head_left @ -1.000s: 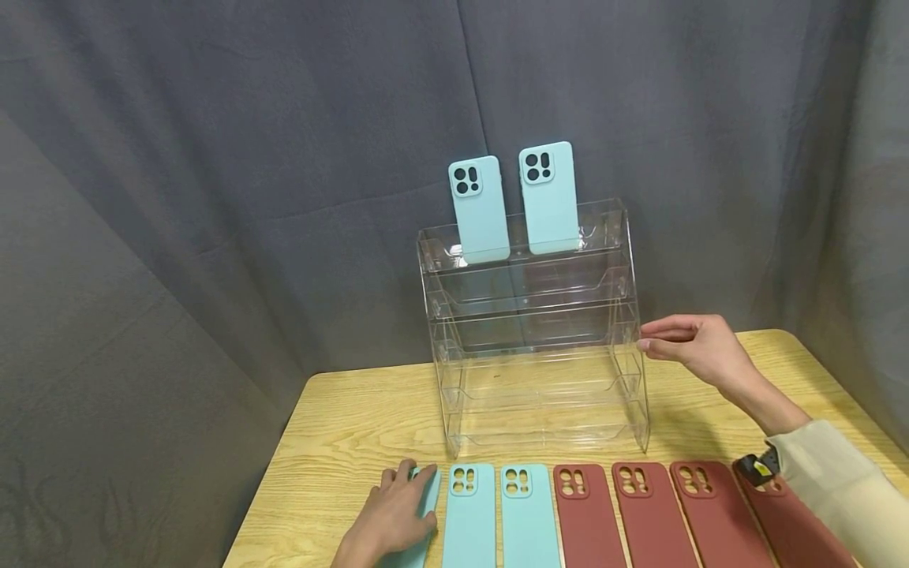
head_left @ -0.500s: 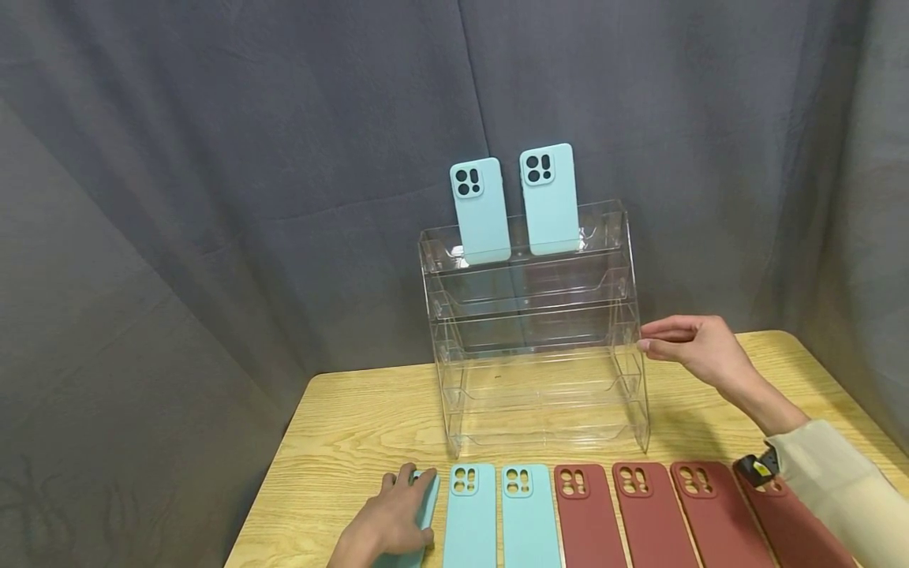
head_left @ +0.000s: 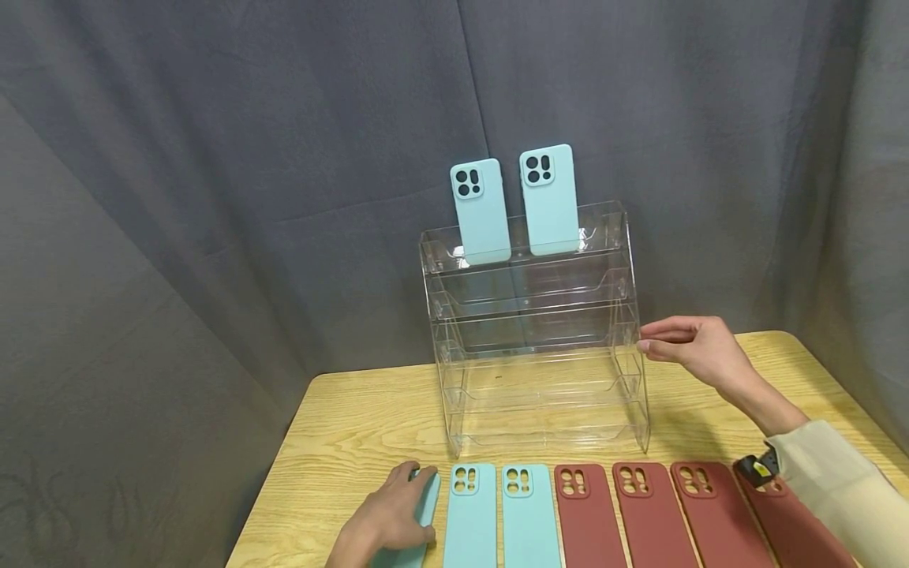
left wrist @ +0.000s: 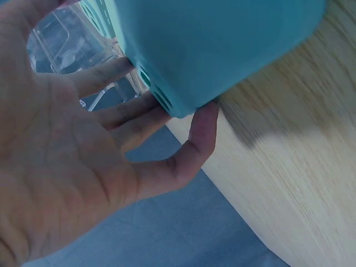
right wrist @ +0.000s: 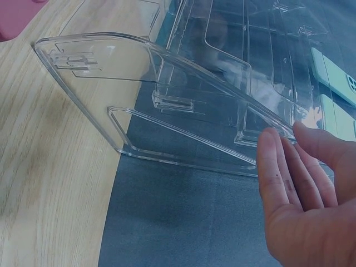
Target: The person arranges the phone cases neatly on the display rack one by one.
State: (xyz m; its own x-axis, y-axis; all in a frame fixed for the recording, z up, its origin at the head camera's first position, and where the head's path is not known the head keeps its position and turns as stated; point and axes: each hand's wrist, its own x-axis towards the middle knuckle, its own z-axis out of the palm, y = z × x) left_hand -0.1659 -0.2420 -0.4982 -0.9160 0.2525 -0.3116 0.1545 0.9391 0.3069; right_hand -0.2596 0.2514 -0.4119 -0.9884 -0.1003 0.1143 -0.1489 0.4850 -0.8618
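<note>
My left hand (head_left: pixel 387 513) grips the leftmost light-blue phone case (head_left: pixel 430 498) by its long edges, thumb on the right side and fingers on the left. In the left wrist view, several fingertips (left wrist: pixel 204 125) lie along the edge of that case (left wrist: pixel 222 44), which is tilted with a shadow on the wood beneath. My right hand (head_left: pixel 703 351) is at the right side of a clear tiered display rack (head_left: pixel 533 314). Its nearly straight fingers and thumb reach the edge of the side panel (right wrist: pixel 183 62); whether they press on it I cannot tell.
Two light-blue cases (head_left: pixel 483 213) stand in the rack's top tier. On the wooden table (head_left: pixel 355 414), in front of the rack, two more light-blue cases (head_left: pixel 471 521) and several dark-red cases (head_left: pixel 589 525) lie in a row. A grey curtain (head_left: pixel 284 158) hangs behind.
My left hand has shifted very slightly on the leftmost light-blue case, its fingers a little more drawn in. The right hand and the rack stay where they were.
</note>
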